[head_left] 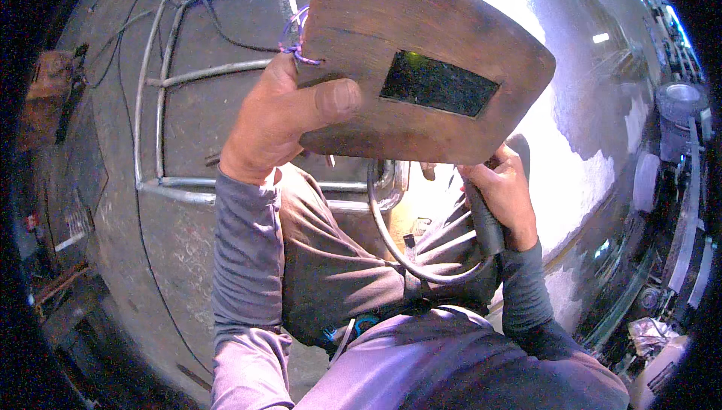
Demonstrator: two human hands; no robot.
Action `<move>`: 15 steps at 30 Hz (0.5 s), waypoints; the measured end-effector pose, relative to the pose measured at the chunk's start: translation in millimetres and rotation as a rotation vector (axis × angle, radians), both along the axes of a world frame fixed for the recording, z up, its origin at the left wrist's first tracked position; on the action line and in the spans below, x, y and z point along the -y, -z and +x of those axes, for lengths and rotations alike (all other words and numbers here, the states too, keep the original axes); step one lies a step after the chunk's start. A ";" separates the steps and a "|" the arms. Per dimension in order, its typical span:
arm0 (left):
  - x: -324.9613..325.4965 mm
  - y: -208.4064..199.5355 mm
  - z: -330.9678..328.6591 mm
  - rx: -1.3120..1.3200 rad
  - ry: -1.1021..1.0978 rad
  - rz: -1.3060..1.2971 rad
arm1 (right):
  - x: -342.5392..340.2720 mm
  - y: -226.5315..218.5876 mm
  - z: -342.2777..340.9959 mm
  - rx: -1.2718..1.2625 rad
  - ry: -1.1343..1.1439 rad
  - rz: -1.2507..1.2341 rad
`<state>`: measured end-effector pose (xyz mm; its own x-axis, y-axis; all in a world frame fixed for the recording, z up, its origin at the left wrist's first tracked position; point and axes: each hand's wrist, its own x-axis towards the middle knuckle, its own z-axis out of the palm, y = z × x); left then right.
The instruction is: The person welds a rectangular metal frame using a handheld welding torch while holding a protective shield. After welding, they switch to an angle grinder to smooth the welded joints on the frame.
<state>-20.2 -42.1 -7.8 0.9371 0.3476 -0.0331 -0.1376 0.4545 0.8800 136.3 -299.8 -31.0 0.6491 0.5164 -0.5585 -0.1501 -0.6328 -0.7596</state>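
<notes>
My left hand [272, 121] grips the left edge of a brown hand-held welding shield [421, 15], thumb across its face. A dark rectangular window [440, 83] is set in the shield, with a small green glint in it. Purple cord [301, 55] is tied at the shield's left edge. Below the lower right edge, my right hand [510, 193] is closed around the dark handle of a welding electrode holder [485, 222]. Its grey cable [398, 254] loops over my lap. The shield hides the holder's tip; strong white light spills out around and beneath it.
A frame of bent metal tubes [218, 73] lies on the dark floor ahead and left. Thin black cables [143, 241] trail across that floor. A rusty boxy object [53, 102] stands far left. At the right edge are a round container [681, 98] and crumpled wrapping [653, 335].
</notes>
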 end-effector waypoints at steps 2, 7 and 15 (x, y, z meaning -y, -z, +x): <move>-0.5 0.5 0.1 0.003 -0.016 0.012 | -0.6 0.4 -0.1 0.053 -0.019 0.036; -1.5 1.0 -0.1 0.020 0.011 -0.019 | 0.0 1.8 0.7 0.022 -0.010 0.074; -2.2 1.8 -0.3 0.020 0.005 0.002 | -0.3 1.3 3.2 0.079 -0.066 0.090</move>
<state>-20.5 -39.9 -9.6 0.9393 0.3427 -0.0138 -0.1524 0.4531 0.8783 139.5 -299.6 -32.3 0.6526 0.6050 -0.4562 -0.0479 -0.5680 -0.8217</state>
